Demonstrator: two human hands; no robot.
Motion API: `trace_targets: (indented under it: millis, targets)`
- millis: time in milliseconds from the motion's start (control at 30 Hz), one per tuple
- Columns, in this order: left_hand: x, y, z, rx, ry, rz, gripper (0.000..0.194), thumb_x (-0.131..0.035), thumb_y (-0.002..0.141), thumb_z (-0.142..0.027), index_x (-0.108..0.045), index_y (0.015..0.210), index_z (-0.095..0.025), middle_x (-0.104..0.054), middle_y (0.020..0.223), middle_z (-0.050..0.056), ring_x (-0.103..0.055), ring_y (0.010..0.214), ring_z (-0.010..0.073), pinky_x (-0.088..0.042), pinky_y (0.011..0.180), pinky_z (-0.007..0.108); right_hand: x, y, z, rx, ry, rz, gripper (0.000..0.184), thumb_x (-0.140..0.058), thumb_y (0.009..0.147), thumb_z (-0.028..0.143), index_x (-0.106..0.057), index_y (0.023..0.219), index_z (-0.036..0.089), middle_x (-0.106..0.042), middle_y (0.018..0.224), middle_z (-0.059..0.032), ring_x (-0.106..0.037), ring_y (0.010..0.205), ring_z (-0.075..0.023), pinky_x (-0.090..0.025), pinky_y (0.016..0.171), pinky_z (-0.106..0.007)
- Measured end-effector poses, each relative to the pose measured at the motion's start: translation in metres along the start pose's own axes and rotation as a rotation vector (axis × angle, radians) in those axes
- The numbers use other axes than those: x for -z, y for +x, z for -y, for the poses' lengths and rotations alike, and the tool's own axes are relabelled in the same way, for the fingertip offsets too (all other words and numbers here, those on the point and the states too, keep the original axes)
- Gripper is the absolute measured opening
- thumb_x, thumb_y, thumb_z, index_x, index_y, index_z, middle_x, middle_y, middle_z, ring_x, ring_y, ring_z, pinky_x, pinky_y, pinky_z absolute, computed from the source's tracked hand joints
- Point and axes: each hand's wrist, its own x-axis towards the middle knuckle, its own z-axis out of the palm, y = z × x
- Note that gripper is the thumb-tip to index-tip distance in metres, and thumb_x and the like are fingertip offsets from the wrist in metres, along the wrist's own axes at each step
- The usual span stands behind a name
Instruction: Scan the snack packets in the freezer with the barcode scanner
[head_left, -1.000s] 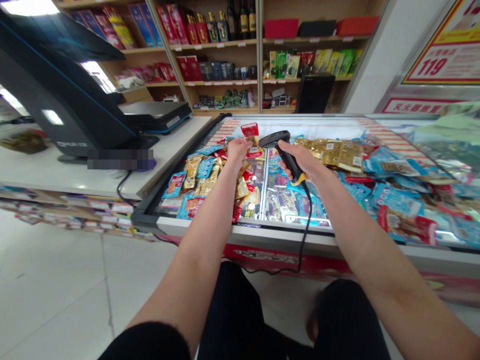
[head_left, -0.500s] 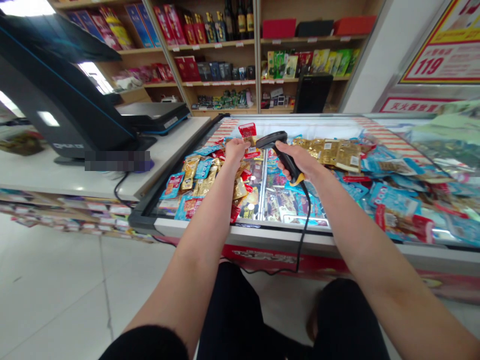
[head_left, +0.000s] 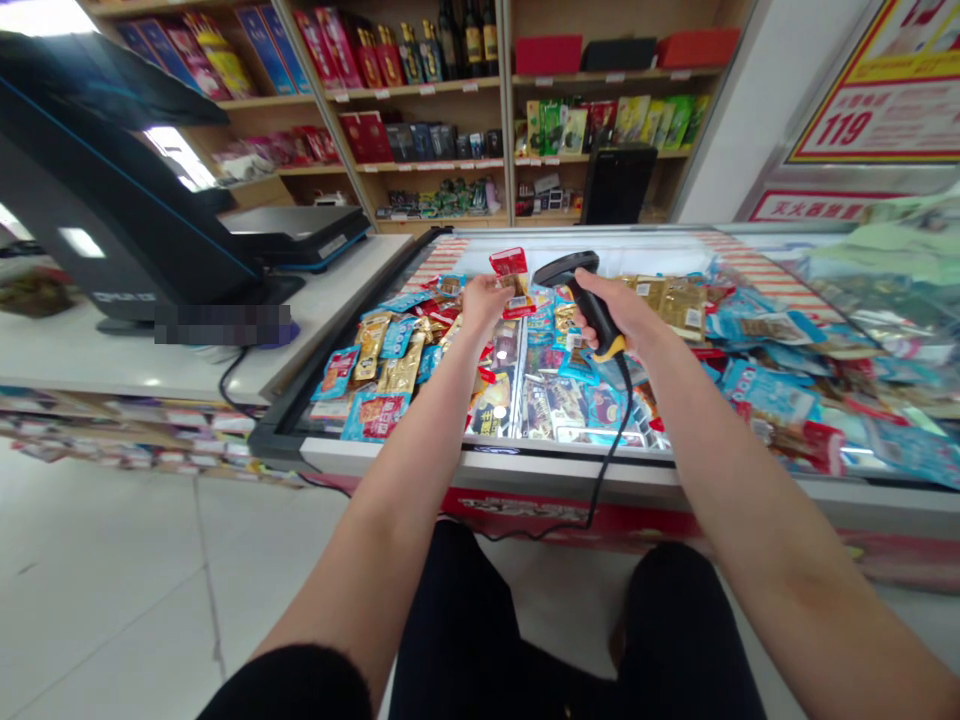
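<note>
Both hands had drifted rightward, lifting the scanner slightly.

The left hand [head_left: 484, 305] pinched a red-topped snack packet [head_left: 510, 285] between fingers and thumb, holding it up over the freezer. The right hand [head_left: 611, 315] was closed around the grip of a handheld barcode scanner [head_left: 570, 268], its head just beside the packet. A black cable [head_left: 611, 440] hung from the scanner's base over the rim of a chest freezer [head_left: 480, 462] heaped with blue and gold snack packets [head_left: 765, 395]. A checkout counter [head_left: 322, 300] stood to the left, with wooden shelves [head_left: 427, 82] of boxes and bottles beyond.
</note>
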Motion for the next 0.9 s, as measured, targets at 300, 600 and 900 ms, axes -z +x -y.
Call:
trace_targets:
  millis: [300, 600, 900]
  targets:
    - [-0.069, -0.057, -0.031, 0.078, -0.125, 0.322, 0.030, -0.075, 0.068, -0.018, -0.057, 0.092, -0.017, -0.064, 0.072, -0.001, -0.061, 0.063, 0.0119, -0.047, 0.063, 0.024, 0.052, -0.039, 0.028, 0.102, 0.002, -0.165, 0.045, -0.056, 0.088, 0.064, -0.061, 0.094, 0.019, -0.053, 0.055, 0.0006, -0.047, 0.037, -0.0115, -0.038, 0.034, -0.024]
    - [-0.087, -0.084, -0.018, -0.290, 0.547, 0.399, 0.038, -0.070, 0.076, -0.021, -0.065, 0.113, -0.017, -0.068, 0.121, 0.010, -0.063, 0.113, 0.0228, -0.046, 0.098, 0.032, 0.070, -0.060, 0.017, 0.109, 0.023, -0.178, 0.041, -0.058, 0.089, 0.060, -0.060, 0.092, 0.019, -0.054, 0.054, 0.0004, -0.047, 0.036, -0.0116, -0.039, 0.033, -0.023]
    - [-0.053, -0.061, -0.031, -0.310, 0.655, 0.351, 0.035, -0.063, 0.082, -0.024, -0.068, 0.116, -0.019, -0.069, 0.124, 0.007, -0.062, 0.115, 0.0204, -0.046, 0.101, 0.029, 0.041, -0.038, 0.011, 0.066, 0.002, -0.113, 0.041, -0.060, 0.088, 0.060, -0.057, 0.086, 0.020, -0.055, 0.053, 0.0007, -0.048, 0.035, -0.0119, -0.040, 0.032, -0.023]
